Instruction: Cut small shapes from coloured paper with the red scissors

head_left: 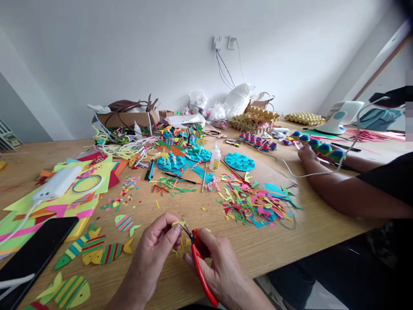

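Observation:
My left hand (154,247) pinches a small yellow paper piece (178,224) between thumb and fingers, just above the wooden table (290,232). My right hand (219,265) is closed around red-handled scissors (200,262), whose blades meet the yellow piece. Tiny yellow offcuts lie beneath them. Striped paper fish (97,249) lie to the left of my left hand, with another striped fish (69,292) near the front edge.
A black phone (35,254) and white power bank (58,183) sit on coloured paper sheets at left. Paper scraps (254,204), a glue bottle (215,157) and blue craft pieces fill the middle. Another person's arm (351,189) rests at right, near egg cartons (254,116).

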Demonstrator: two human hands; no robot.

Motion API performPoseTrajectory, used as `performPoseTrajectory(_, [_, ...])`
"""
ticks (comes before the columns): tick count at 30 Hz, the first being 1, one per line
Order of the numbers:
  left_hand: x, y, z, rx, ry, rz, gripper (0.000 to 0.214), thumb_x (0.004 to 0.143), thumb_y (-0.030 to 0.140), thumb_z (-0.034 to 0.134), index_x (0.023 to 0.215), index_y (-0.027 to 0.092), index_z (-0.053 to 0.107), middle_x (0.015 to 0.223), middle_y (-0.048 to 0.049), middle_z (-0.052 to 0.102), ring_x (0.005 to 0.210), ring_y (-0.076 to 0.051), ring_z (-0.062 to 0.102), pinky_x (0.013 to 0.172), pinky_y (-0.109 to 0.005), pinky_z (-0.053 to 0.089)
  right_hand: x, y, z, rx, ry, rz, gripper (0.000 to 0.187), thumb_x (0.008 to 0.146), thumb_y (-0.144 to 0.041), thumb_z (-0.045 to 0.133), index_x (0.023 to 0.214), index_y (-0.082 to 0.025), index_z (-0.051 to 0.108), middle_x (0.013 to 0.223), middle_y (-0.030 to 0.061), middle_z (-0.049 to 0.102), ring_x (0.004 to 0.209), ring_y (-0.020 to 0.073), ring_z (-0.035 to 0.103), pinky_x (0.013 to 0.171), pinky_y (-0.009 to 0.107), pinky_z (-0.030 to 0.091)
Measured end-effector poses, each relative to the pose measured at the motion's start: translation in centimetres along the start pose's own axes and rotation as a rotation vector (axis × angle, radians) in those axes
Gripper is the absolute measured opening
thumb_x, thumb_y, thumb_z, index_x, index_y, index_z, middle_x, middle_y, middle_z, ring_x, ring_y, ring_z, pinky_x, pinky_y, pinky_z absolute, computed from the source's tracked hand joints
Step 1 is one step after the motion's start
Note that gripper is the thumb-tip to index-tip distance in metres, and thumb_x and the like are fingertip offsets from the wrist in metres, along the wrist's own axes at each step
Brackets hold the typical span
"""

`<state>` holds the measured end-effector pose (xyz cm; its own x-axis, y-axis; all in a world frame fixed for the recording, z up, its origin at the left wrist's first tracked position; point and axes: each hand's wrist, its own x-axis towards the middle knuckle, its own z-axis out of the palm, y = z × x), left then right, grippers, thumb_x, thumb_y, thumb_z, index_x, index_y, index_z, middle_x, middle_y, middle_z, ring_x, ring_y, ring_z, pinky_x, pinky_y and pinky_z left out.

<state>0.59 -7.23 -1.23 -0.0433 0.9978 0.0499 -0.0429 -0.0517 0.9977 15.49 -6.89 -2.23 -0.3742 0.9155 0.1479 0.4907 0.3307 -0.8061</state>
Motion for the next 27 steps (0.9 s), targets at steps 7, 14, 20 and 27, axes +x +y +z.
performPoseTrajectory(7, [-0.02,-0.15,0.23,-0.003,-0.031,-0.024,0.015,0.076,0.031,0.059,0.068,0.019,0.058,0.056,0.0038,0.049,0.056,-0.012,0.045,0.053,-0.021,0.041,0.22,-0.16,0.0,-0.003,0.023,-0.01,0.029,0.076,-0.032,0.055,0.059,-0.02,0.035,0.05,-0.0073,0.035,0.045,0.0073,0.028,0.045,0.019,0.02])
performPoseTrajectory(14, [0.16,0.18,0.07,0.019,-0.083,-0.04,0.017,0.078,0.029,0.056,0.064,0.019,0.054,0.056,0.0043,0.048,0.057,-0.012,0.044,0.055,-0.021,0.039,0.09,0.37,-0.09,-0.003,0.008,0.014,0.031,0.074,-0.033,0.058,0.058,-0.019,0.035,0.05,-0.007,0.034,0.046,0.0073,0.026,0.045,0.019,0.018])
performPoseTrajectory(20, [0.03,0.3,-0.18,0.058,-0.085,-0.047,0.017,0.077,0.029,0.057,0.063,0.019,0.054,0.056,0.0043,0.047,0.057,-0.013,0.043,0.055,-0.022,0.039,-0.05,0.51,-0.23,-0.008,-0.011,0.017,0.034,0.074,-0.036,0.059,0.057,-0.02,0.033,0.05,-0.007,0.032,0.047,0.0075,0.025,0.045,0.02,0.017])
performPoseTrajectory(27, [-0.08,0.12,-0.57,0.07,-0.103,-0.054,0.016,0.078,0.029,0.055,0.065,0.019,0.054,0.057,0.0042,0.047,0.059,-0.013,0.043,0.057,-0.022,0.037,-0.1,0.57,-0.5,-0.034,-0.051,0.007,0.043,0.079,-0.052,0.052,0.057,-0.02,0.032,0.05,-0.0065,0.033,0.047,0.0077,0.025,0.045,0.02,0.017])
